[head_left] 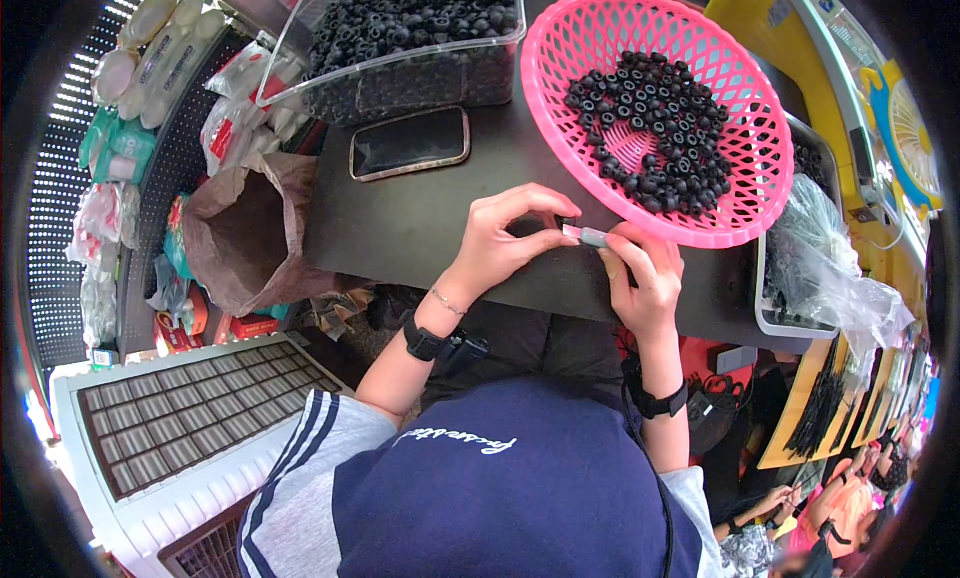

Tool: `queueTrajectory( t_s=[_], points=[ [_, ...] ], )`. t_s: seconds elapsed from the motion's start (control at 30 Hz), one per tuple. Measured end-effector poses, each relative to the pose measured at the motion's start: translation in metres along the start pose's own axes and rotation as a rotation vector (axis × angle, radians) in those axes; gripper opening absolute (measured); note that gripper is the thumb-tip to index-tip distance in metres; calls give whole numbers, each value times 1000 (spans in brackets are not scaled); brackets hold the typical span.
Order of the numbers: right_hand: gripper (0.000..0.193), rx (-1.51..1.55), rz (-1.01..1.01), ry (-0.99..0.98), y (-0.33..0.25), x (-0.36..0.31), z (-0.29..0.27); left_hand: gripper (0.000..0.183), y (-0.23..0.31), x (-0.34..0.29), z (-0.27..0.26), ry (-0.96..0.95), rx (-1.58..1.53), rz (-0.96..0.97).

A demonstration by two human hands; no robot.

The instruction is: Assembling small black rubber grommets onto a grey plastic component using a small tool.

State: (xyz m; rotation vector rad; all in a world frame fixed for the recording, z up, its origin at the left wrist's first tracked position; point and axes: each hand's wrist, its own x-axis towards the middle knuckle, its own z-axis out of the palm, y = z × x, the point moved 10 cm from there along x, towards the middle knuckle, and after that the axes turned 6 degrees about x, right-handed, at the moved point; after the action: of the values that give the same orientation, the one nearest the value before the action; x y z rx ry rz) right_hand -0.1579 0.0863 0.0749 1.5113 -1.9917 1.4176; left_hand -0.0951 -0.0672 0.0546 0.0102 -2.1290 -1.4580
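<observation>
– 2 hands, the left hand and the right hand, are seen over the dark table. What else can be counted?

– 1 pink basket, 1 clear tub, 1 phone and 1 tray are seen, with 1 brown sack at the table's left edge. Black beads are heaped in the basket and the tub, too many to be counted. 1 clear bag is draped over the tray.

– And how are the hands closed?

– By the right hand, 1 small grey stick is pinched between thumb and fingertips. By the left hand, thumb and forefinger are curved to a near-closed ring, tips set at the stick's pale left end; whether anything is gripped there cannot be told.

– Where is the stick held?

– It is held between the 2 hands, above the table, just beside the basket's near rim.

– Can any writing be made out?

– 1 line of white script is borne by the navy shirt. 1 small label with a square code is seen at far left; the print on the hung packs is too small to be read.
</observation>
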Motion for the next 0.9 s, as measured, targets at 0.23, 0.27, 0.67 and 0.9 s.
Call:
queueTrajectory(
  t_s=[0.23, 0.27, 0.67, 0.9],
  points=[
    [28, 3, -11, -3, -1, 0, 0, 24, -2, 0, 0, -4, -39, -23],
    [28, 3, -13, 2, -1, -1, 0, 24, -3, 0, 0, -6, -51, -30],
    [27, -2, -1, -10, 1, -3, 2, 22, -2, -1, 0, -8, -50, -16],
    [28, 0, -7, -14, 1, -3, 3, 20, 0, -1, 0, -5, -23, -22]
  ],
)
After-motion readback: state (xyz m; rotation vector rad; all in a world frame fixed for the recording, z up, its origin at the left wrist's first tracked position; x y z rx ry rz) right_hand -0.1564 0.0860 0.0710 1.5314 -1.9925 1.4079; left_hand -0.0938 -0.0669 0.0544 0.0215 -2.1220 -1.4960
